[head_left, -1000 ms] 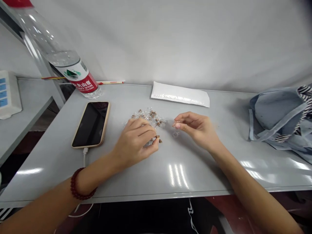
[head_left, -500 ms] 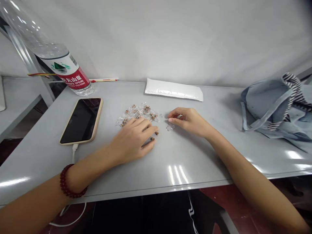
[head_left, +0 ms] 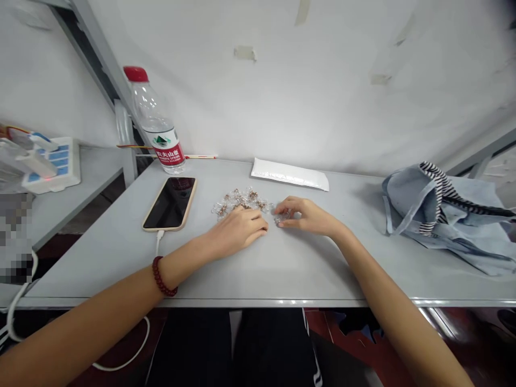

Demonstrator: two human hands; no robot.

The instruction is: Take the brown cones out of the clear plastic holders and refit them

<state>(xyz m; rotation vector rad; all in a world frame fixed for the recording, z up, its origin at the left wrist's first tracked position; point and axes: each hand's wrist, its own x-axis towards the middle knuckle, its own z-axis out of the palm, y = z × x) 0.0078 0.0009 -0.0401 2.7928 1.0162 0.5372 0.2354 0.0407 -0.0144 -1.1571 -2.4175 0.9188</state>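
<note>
A heap of small clear pieces with brown bits (head_left: 241, 200) lies on the grey table (head_left: 282, 269). My left hand (head_left: 237, 230), a red bead bracelet on its wrist, rests palm down just in front of the heap, fingers loosely curled on the tabletop. My right hand (head_left: 301, 215) lies to the right of the heap. Its fingertips are pinched on a small clear piece (head_left: 281, 217) on the table surface.
A phone (head_left: 170, 203) on a white cable lies left of the heap, with a red-capped water bottle (head_left: 155, 121) behind it. A white packet (head_left: 289, 174) lies by the wall. A blue bag with striped cloth (head_left: 447, 212) sits at right. A power strip (head_left: 50, 164) is on the left shelf.
The camera has tilted up and pulled back, showing more wall and the whole bottle. My left hand has flattened over the loose brown bits; my right hand has lowered onto the clear piece.
</note>
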